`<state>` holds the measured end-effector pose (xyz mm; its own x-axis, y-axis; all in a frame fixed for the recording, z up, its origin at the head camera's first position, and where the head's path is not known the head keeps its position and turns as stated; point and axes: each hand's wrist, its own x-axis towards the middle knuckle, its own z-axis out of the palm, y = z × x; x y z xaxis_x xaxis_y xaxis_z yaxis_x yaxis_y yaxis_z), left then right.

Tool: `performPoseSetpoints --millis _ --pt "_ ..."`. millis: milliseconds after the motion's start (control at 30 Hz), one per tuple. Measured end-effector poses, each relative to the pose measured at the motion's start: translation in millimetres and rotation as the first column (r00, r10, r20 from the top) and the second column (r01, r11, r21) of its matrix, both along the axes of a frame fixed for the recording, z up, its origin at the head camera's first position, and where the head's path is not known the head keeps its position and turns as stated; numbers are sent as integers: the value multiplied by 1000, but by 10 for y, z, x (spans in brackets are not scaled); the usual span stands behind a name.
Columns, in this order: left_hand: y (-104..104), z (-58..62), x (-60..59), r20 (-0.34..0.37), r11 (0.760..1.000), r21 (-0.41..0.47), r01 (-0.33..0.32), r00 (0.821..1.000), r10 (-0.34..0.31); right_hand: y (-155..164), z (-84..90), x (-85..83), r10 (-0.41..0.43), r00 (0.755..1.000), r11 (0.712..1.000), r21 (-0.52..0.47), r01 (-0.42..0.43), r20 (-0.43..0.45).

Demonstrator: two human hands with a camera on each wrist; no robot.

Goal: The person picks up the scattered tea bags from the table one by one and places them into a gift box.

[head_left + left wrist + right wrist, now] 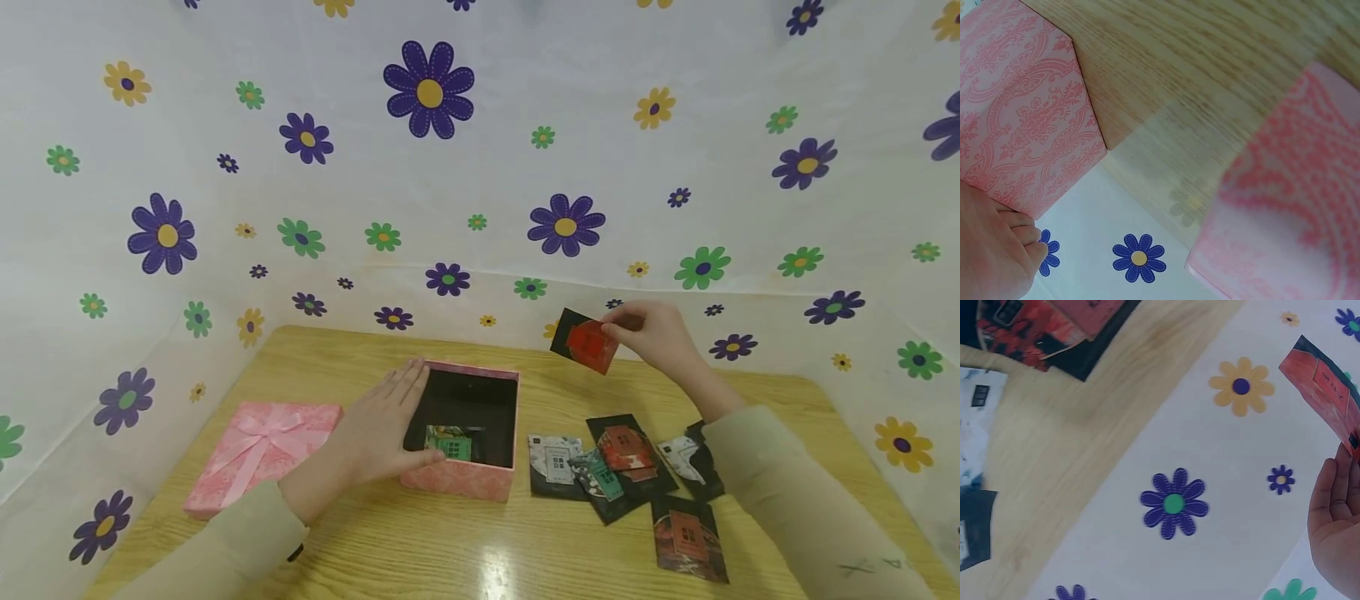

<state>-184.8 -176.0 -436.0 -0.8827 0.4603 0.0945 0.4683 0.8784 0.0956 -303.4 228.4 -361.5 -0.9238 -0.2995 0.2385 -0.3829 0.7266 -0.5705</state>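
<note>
Your right hand (654, 332) pinches a red card (587, 343) by one corner, thumb and fingertips clamped on its right edge, held in the air at the far right, well apart from the open pink box (467, 479). A grip that small looks risky: I'd expect the card to swivel or slip on the way over and drop short onto the table (420, 542), or into the pile of cards (626, 471) lying near right of the box. Your left hand (378, 429) lies flat on the box's left rim, fingers straight and close together, thumb hooked over the near wall beside the green card (450, 442) already inside. That hand covers part of the opening, so if you come in from the left side the red card could catch on your fingers or on the rim and tip out. The box looks light; lean harder on that one edge and it may tilt or slide toward you. The lid (262, 450) with the bow sits just left of your left wrist, near enough that your sleeve could drag it toward the near left table edge. In the right wrist view the card (1325, 394) shows tilted edge-on against the flowered cloth (1210, 450), so it would likely enter the box at an angle and lean on the wall rather than lie flat
</note>
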Motion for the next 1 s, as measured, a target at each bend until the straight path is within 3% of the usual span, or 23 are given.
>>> performPoseSetpoints --millis 433,733,1000 --pt "2 1 11 -3 1000 10 7 1000 -6 -391 226 178 115 992 992 -36 -117 -44" --pt "-6 13 -4 -10 1000 1 4 1000 -4 -744 256 286 206 977 977 -48 -208 -48" --pt "-11 -9 -11 -23 1000 0 14 1000 -14 -1006 148 365 286 958 955 -77 -287 -19"
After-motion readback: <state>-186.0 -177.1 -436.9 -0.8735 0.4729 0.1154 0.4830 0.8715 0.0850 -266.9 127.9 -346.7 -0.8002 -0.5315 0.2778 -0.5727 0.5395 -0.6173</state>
